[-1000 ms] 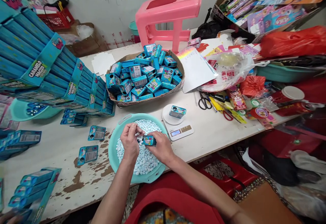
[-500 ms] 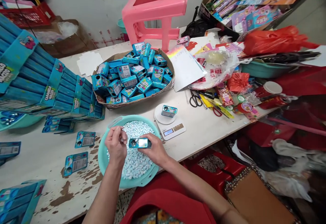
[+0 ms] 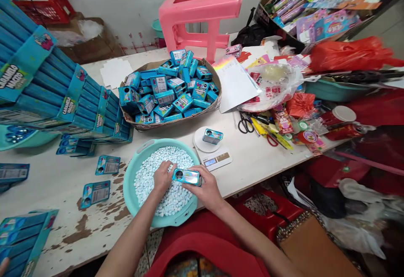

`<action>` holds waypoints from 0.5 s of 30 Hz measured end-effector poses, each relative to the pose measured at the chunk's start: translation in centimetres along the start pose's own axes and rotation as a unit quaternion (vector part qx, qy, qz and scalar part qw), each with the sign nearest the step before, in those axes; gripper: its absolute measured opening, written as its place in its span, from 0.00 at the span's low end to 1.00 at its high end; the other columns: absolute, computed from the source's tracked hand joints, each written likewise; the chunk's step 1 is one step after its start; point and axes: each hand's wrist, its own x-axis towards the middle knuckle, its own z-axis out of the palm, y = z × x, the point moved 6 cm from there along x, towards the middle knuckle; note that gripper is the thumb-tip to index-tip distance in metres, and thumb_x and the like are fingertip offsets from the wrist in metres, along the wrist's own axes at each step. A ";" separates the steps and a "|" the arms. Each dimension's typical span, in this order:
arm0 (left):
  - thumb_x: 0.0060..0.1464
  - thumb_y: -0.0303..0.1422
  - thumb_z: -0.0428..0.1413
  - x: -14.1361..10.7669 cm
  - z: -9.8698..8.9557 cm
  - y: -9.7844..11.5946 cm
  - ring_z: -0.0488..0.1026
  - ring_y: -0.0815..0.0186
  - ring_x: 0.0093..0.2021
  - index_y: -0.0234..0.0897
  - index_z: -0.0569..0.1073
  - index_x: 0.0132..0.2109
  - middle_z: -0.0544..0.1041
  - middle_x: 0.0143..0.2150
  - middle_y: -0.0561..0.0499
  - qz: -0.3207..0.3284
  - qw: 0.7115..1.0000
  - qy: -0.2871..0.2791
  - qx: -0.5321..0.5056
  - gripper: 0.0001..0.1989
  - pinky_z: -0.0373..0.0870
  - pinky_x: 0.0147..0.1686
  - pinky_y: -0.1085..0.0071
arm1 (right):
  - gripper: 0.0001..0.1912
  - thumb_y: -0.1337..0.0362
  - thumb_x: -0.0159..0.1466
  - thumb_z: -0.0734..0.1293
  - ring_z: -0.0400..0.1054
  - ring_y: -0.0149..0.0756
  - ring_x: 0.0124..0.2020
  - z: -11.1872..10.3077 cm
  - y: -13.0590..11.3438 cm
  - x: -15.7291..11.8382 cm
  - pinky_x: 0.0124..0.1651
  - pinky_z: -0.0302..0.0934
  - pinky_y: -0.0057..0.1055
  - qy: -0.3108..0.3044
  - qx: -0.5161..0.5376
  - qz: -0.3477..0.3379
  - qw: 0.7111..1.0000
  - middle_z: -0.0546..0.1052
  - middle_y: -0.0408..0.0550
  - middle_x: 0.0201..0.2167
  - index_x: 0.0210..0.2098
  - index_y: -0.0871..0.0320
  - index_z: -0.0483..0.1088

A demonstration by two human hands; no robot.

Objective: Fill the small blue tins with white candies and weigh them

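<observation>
A round turquoise basin [image 3: 129, 193] holds many small pale blue and white candies [image 3: 148, 184]. My left hand [image 3: 163, 177] is down at the candies with its fingers curled together; what is between them is hidden. Just to its right, my right hand [image 3: 206, 186] grips a small blue candy tin [image 3: 191, 177] by its right end, above the basin. The tin's round hole faces up at its left end, next to my left fingertips. Another blue tin [image 3: 212, 135] rests on the white kitchen scale [image 3: 217, 160], whose display is lit.
Behind the basin, a cut-down carton [image 3: 176, 122] is heaped with blue tins. Tall blue display packs [image 3: 63, 100] stand left, with two flat blue packs [image 3: 95, 193] nearer. A pink stool [image 3: 202, 6], scissors [image 3: 245, 123] and bags lie beyond. Another person's fingers [image 3: 4, 265] show at lower left.
My left hand has lowered from beside the tin into the candies. My right hand has shifted slightly right with the tin. Fingers have appeared at the lower left edge.
</observation>
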 end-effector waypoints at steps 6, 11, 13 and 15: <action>0.49 0.47 0.55 -1.9 -3.2 1.7 0.58 0.71 0.19 0.37 0.66 0.30 0.64 0.23 0.55 -0.139 0.954 0.039 -0.261 0.17 0.54 0.18 0.75 | 0.19 0.67 0.51 0.74 0.67 0.39 0.43 1.7 0.9 0.2 0.46 0.61 0.34 -0.022 -0.060 -0.005 0.998 0.72 0.46 0.39 0.42 0.54 0.69; 0.50 0.40 0.56 -3.0 -4.0 6.8 0.66 0.72 0.23 0.36 0.65 0.31 0.67 0.26 0.55 -0.109 0.883 0.037 -0.454 0.11 0.64 0.24 0.74 | 0.15 0.69 0.52 0.71 0.66 0.41 0.41 4.4 0.0 0.6 0.44 0.59 0.35 -0.069 -0.176 -0.035 0.981 0.73 0.47 0.37 0.40 0.55 0.69; 0.49 0.39 0.57 -3.1 -4.3 7.6 0.70 0.69 0.27 0.36 0.65 0.29 0.71 0.29 0.53 -0.104 0.878 0.063 -0.463 0.11 0.68 0.29 0.71 | 0.15 0.68 0.52 0.71 0.66 0.41 0.41 5.0 -0.7 0.8 0.45 0.58 0.35 -0.084 -0.205 -0.045 0.974 0.74 0.46 0.37 0.40 0.55 0.70; 0.48 0.38 0.57 -3.0 -4.7 8.2 0.72 0.67 0.30 0.35 0.64 0.28 0.73 0.32 0.51 -0.092 0.881 0.089 -0.455 0.12 0.70 0.32 0.68 | 0.15 0.66 0.53 0.72 0.66 0.41 0.42 5.1 -1.4 1.1 0.45 0.57 0.36 -0.086 -0.215 -0.046 0.972 0.74 0.45 0.38 0.41 0.54 0.70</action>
